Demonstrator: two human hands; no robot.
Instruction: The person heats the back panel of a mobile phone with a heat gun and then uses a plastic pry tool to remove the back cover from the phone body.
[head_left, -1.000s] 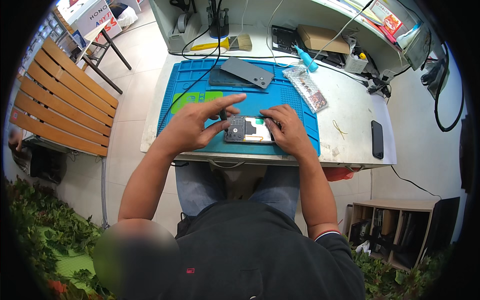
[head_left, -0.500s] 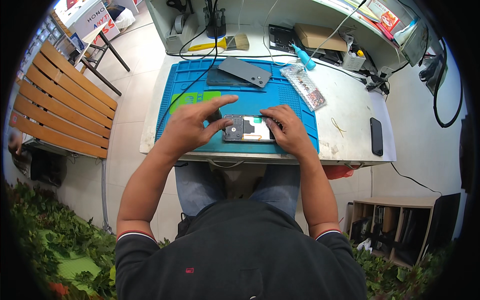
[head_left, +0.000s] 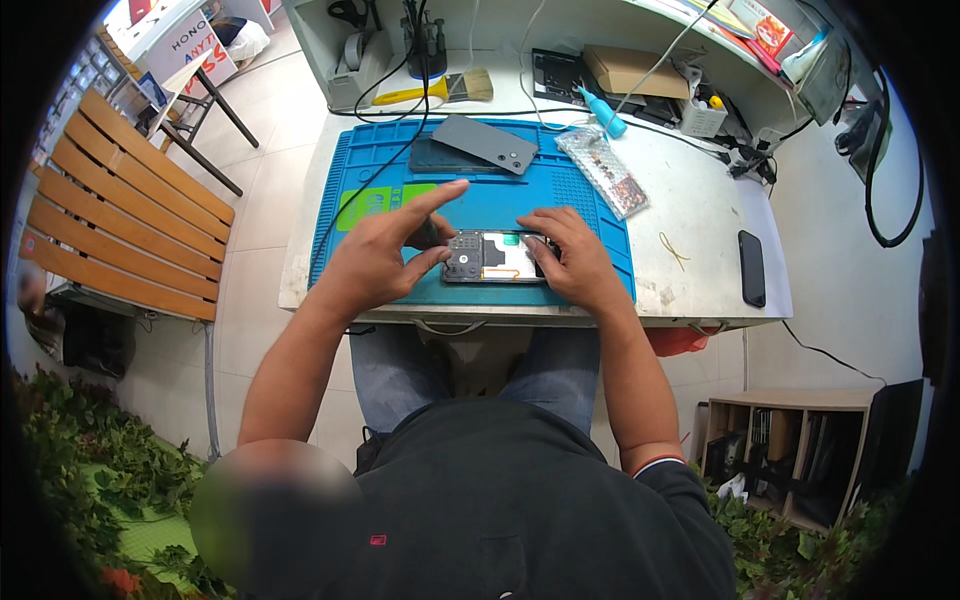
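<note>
An opened phone (head_left: 500,258) lies on the blue repair mat (head_left: 490,205), its back off and its inner parts showing. My right hand (head_left: 570,258) is closed around its right end, thumb on top. At the left end, my left hand (head_left: 375,250) has its thumb at the phone's edge and its index finger stretched out above; its lower fingers are partly hidden. Something dark green shows beneath that hand, too covered to name. Farther back on the mat, a grey phone back cover (head_left: 485,143) rests aslant over a dark flat panel (head_left: 440,158).
Right of the mat are a bubble-wrap pouch (head_left: 605,172), a blue bottle (head_left: 605,112), a rubber band (head_left: 674,252) and a black phone (head_left: 751,268). A yellow-handled brush (head_left: 440,90) lies behind. A black cable (head_left: 385,165) crosses the mat's left side.
My left hand's thumb has drawn back from over the phone to its left edge. The right hand keeps its hold. The whole view has shifted slightly.
</note>
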